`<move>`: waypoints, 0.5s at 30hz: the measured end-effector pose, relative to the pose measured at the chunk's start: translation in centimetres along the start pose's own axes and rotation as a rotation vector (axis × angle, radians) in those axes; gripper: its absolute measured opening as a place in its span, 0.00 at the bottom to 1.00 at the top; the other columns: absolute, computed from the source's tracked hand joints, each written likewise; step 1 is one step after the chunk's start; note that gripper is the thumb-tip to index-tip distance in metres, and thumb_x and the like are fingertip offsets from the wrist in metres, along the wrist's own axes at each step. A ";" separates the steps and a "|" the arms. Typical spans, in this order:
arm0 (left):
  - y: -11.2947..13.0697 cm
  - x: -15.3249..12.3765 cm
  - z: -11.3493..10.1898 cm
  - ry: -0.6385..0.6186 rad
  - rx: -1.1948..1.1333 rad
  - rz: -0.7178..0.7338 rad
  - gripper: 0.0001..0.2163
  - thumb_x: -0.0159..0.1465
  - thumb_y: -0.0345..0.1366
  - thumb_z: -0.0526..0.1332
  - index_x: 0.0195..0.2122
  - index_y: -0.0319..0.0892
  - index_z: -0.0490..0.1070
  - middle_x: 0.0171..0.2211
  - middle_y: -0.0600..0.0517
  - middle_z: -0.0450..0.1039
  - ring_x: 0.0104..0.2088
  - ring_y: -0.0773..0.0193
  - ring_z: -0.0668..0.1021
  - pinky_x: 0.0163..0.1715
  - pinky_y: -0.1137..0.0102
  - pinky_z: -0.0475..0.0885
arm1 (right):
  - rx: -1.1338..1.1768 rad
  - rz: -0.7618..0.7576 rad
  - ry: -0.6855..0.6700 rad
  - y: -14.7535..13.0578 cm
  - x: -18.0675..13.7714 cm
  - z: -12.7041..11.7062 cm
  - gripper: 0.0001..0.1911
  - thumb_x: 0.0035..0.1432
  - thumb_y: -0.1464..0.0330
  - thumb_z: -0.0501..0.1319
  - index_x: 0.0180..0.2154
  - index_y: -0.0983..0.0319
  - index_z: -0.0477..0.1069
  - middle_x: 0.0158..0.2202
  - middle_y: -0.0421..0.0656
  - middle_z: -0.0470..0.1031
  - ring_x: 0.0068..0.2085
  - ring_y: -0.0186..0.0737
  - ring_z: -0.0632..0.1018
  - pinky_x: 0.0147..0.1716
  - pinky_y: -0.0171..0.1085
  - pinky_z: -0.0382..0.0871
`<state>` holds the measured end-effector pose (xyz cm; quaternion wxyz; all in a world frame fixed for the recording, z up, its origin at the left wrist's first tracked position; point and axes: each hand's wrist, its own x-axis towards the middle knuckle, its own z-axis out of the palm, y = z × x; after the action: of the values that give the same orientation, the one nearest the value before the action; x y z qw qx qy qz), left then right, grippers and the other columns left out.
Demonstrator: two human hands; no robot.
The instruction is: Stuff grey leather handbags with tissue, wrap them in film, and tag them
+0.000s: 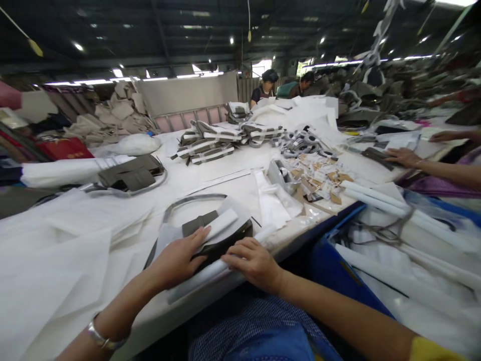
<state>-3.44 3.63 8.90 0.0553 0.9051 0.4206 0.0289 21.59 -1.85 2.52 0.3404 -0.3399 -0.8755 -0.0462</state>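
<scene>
My left hand (179,259) lies flat, fingers stretched out, on a dark olive bag piece (210,235) partly wrapped in white paper (224,223) at the near edge of the white table (210,183). My right hand (252,261) rests beside it, fingers curled over a rolled white paper tube (205,276) along the table edge. A grey strap (188,203) loops behind the piece.
Stacks of wrapped straps (210,143) and small tags (319,178) cover the far table. A blue bin (338,260) of white rolls stands at the right. Another person's hands (404,156) reach in from the right; two people sit at the back. Loose white sheets (56,250) lie left.
</scene>
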 end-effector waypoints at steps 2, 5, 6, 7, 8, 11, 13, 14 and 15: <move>0.0 -0.2 -0.2 0.013 -0.024 0.005 0.29 0.65 0.40 0.57 0.68 0.46 0.53 0.64 0.45 0.61 0.59 0.53 0.71 0.55 0.61 0.71 | -0.034 0.030 0.047 -0.6 0.8 2.0 0.14 0.68 0.67 0.57 0.52 0.52 0.73 0.46 0.41 0.78 0.46 0.41 0.73 0.47 0.43 0.66; -0.4 -0.7 -0.5 -0.012 -0.056 0.019 0.31 0.64 0.39 0.57 0.68 0.45 0.52 0.65 0.45 0.59 0.61 0.52 0.69 0.57 0.61 0.69 | -0.085 0.095 0.083 -1.4 1.5 4.4 0.16 0.68 0.66 0.57 0.54 0.45 0.72 0.45 0.39 0.77 0.44 0.41 0.73 0.46 0.44 0.65; -0.5 -0.9 -0.4 -0.016 -0.068 0.031 0.33 0.63 0.38 0.58 0.68 0.45 0.51 0.65 0.45 0.57 0.61 0.52 0.69 0.57 0.61 0.68 | -0.090 0.111 0.088 -1.6 1.7 5.1 0.16 0.68 0.65 0.58 0.54 0.44 0.71 0.44 0.39 0.77 0.43 0.40 0.73 0.46 0.44 0.65; -0.6 -1.0 -0.3 -0.013 -0.078 0.044 0.35 0.61 0.37 0.59 0.69 0.45 0.50 0.66 0.44 0.56 0.61 0.52 0.69 0.57 0.62 0.68 | -0.092 0.119 0.089 -1.6 1.8 5.6 0.16 0.68 0.65 0.58 0.54 0.43 0.71 0.43 0.39 0.77 0.42 0.40 0.73 0.46 0.44 0.66; -0.7 -1.2 -0.1 -0.004 -0.083 0.053 0.37 0.60 0.37 0.61 0.69 0.45 0.48 0.66 0.43 0.55 0.61 0.52 0.69 0.57 0.62 0.68 | -0.092 0.119 0.083 -1.6 1.8 6.1 0.17 0.68 0.65 0.58 0.55 0.42 0.71 0.43 0.39 0.78 0.42 0.40 0.73 0.46 0.44 0.66; -0.5 -1.4 1.2 0.053 -0.066 0.037 0.38 0.60 0.37 0.63 0.70 0.44 0.46 0.67 0.40 0.53 0.62 0.51 0.68 0.56 0.61 0.69 | -0.074 0.060 0.060 -1.0 1.6 6.5 0.16 0.68 0.66 0.58 0.54 0.46 0.72 0.43 0.39 0.78 0.44 0.40 0.74 0.46 0.43 0.67; -0.2 -1.5 2.3 0.107 -0.039 0.008 0.35 0.63 0.36 0.62 0.69 0.45 0.47 0.67 0.38 0.53 0.61 0.51 0.69 0.55 0.60 0.71 | -0.033 -0.034 0.055 -0.3 1.2 5.7 0.15 0.68 0.68 0.57 0.54 0.52 0.72 0.45 0.41 0.79 0.46 0.39 0.74 0.47 0.41 0.68; 0.0 -1.5 2.8 0.134 -0.025 -0.004 0.34 0.64 0.35 0.61 0.69 0.45 0.48 0.67 0.38 0.53 0.61 0.51 0.69 0.54 0.60 0.72 | -0.010 -0.080 0.055 0.1 1.1 5.0 0.15 0.68 0.69 0.56 0.54 0.54 0.72 0.46 0.41 0.79 0.47 0.39 0.74 0.47 0.40 0.68; 0.2 -1.5 3.3 0.161 -0.012 -0.013 0.32 0.65 0.34 0.60 0.69 0.46 0.49 0.67 0.38 0.54 0.61 0.51 0.69 0.54 0.59 0.72 | 0.006 -0.117 0.059 0.5 1.0 4.1 0.15 0.69 0.70 0.56 0.55 0.56 0.71 0.47 0.42 0.79 0.48 0.39 0.75 0.48 0.40 0.69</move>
<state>-3.96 2.08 5.60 0.0270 0.8968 0.4293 0.1036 19.06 0.38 -0.08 0.3638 -0.2855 -0.8836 -0.0735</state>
